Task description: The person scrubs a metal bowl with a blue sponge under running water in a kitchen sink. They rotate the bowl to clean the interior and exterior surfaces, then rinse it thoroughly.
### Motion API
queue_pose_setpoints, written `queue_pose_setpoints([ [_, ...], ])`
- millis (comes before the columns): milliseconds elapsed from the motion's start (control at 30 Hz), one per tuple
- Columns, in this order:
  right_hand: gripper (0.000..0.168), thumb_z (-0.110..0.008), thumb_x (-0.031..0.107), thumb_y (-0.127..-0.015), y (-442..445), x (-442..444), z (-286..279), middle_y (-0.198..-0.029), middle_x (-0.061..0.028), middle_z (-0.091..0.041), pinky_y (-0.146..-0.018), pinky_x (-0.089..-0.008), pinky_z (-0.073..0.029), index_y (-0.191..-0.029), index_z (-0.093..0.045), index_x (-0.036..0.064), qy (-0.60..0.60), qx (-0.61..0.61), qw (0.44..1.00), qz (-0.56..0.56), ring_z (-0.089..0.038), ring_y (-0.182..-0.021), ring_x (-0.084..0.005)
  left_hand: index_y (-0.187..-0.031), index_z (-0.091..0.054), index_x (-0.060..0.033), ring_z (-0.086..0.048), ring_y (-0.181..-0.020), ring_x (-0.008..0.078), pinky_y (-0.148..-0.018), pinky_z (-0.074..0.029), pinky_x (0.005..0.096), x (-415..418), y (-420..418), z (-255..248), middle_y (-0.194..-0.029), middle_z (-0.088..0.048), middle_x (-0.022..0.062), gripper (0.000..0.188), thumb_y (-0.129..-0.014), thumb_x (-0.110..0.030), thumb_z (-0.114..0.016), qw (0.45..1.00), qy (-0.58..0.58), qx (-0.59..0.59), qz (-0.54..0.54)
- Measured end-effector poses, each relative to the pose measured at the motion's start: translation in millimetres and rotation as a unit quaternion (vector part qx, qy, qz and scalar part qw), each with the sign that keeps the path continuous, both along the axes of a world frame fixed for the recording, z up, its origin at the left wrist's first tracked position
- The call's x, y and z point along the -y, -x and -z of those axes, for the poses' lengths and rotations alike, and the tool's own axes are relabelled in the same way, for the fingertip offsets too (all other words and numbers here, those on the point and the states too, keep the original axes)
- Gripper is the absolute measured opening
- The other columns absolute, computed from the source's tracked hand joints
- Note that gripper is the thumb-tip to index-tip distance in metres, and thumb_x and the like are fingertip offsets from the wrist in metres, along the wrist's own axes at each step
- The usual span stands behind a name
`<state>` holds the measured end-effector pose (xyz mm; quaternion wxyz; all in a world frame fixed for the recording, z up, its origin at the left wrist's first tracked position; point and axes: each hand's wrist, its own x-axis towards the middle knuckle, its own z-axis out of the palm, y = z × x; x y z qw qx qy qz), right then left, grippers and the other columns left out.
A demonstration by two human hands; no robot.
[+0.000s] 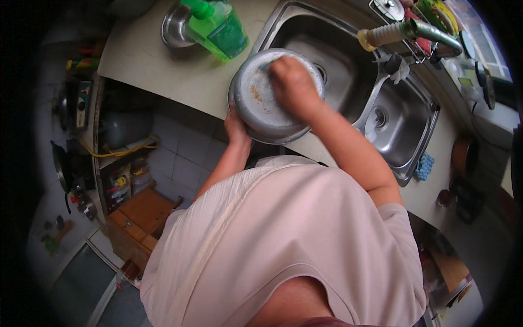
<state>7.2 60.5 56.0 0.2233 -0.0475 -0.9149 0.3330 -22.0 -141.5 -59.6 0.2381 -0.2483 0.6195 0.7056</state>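
A round grey metal pot [261, 108] is tilted at the near left edge of the larger sink basin, its underside facing up. Brownish and whitish marks show on that surface. My left hand [237, 124] grips the pot's rim at the lower left, most of its fingers hidden beneath. My right hand [292, 83] is closed on the upper part of the underside, somewhat blurred. Beneath its fingertips a small bluish-green scrubbing pad [265, 65] shows, partly hidden. Behind the pot is the larger stainless steel basin [349, 75].
A green soap pump bottle [224, 34] and a metal bowl [175, 26] stand on the counter at upper left. The faucet with a ribbed hose [384, 36] reaches over the sink. Right of it lie the smaller basin [398, 131] and a blue cloth [425, 166].
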Motion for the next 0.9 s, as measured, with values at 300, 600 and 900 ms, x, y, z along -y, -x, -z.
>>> queue_pose_setpoints([
  [300, 0.020, -0.060, -0.005, -0.068, -10, 31, -1, -0.086, -0.0184, -0.056, -0.074, -0.0432, -0.046, -0.086, -0.060, 0.002, 0.020, -0.035, 0.999, -0.011, -0.055, -0.083, -0.0379, -0.111, -0.060, 0.0016, -0.058, -0.086, 0.0170, -0.077, -0.046, 0.0332, -25, -8, -19, -0.096, -0.063, 0.0073, 0.046, -0.098, -0.040, -0.045, 1.000, 0.005, 0.021, 0.011],
  [600, 0.010, -0.060, 0.000, -0.071, 2, -19, 13, -0.083, -0.0184, -0.055, -0.072, -0.0445, -0.045, -0.081, -0.057, 0.001, -0.034, 0.012, 0.992, 0.123, -0.055, -0.081, -0.0384, -0.107, -0.061, 0.0032, -0.057, -0.083, 0.0163, -0.075, -0.045, 0.0319, -26, -4, -10, -0.094, -0.064, 0.0080, 0.046, -0.098, -0.039, -0.045, 0.999, 0.021, -0.004, 0.030],
  [900, 0.018, -0.060, -0.004, -0.064, -40, 48, -14, -0.081, -0.0152, -0.053, -0.068, -0.0408, -0.044, -0.080, -0.056, 0.002, 0.012, -0.016, 0.999, -0.049, -0.054, -0.077, -0.0344, -0.108, -0.061, 0.0021, -0.058, -0.086, 0.0170, -0.078, -0.046, 0.0327, -24, -3, -11, -0.098, -0.063, 0.0077, 0.044, -0.099, -0.037, -0.044, 0.999, -0.019, -0.021, 0.024],
])
